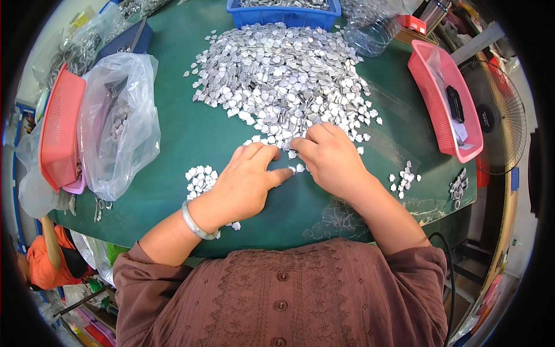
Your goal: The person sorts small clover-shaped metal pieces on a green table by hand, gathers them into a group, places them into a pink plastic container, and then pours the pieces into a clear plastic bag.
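Note:
A broad heap of small flat silvery leaf-shaped metal pieces (283, 69) covers the middle of the green table (173, 133). At its near edge my left hand (243, 179) lies with bent fingers, the thumb held apart from them. The thumb tip touches or nearly touches a loose leaf-shaped piece (299, 168) between the hands. My right hand (329, 156) reaches into the heap's front edge, fingers curled together; what they pinch, if anything, is hidden. A small group of pieces (200, 179) sits beside my left hand, and another small group (406, 178) is right of my right forearm.
A blue bin (283, 16) of metal parts stands behind the heap. Pink baskets stand left (60, 127) and right (442, 98), with a clear plastic bag (118, 127) by the left one. A fan (497, 118) is far right. Another person (55, 254) is at lower left.

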`<state>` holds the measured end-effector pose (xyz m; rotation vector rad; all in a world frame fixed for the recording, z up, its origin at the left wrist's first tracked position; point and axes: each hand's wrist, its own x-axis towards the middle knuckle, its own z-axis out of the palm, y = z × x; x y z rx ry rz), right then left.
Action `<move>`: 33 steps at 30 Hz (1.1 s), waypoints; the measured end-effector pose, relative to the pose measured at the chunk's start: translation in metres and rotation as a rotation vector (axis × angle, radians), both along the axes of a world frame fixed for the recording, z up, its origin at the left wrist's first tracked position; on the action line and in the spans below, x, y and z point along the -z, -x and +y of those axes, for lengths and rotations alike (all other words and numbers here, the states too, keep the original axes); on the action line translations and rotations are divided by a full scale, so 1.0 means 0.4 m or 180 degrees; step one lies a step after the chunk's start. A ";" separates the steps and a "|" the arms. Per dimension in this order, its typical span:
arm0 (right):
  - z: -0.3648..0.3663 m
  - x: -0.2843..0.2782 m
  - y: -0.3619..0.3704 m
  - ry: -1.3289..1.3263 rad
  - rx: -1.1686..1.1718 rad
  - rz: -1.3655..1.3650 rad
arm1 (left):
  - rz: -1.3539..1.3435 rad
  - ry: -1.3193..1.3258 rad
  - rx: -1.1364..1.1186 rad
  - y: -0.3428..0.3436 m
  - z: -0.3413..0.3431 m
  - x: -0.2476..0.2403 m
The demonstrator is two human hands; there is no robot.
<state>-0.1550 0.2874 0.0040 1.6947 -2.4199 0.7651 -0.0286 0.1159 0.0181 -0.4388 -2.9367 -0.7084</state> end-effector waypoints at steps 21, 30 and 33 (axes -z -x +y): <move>-0.010 0.002 0.003 -0.0212 -0.0267 -0.0022 | 0.0318 0.0009 -0.0556 0.006 -0.032 0.021; -0.023 -0.013 0.000 -0.0294 -0.0295 0.0084 | 0.0330 -0.0008 -0.0401 -0.005 -0.039 0.020; -0.019 -0.022 0.005 -0.0545 -0.0312 -0.0076 | 0.0328 0.0012 -0.0589 -0.008 -0.051 0.019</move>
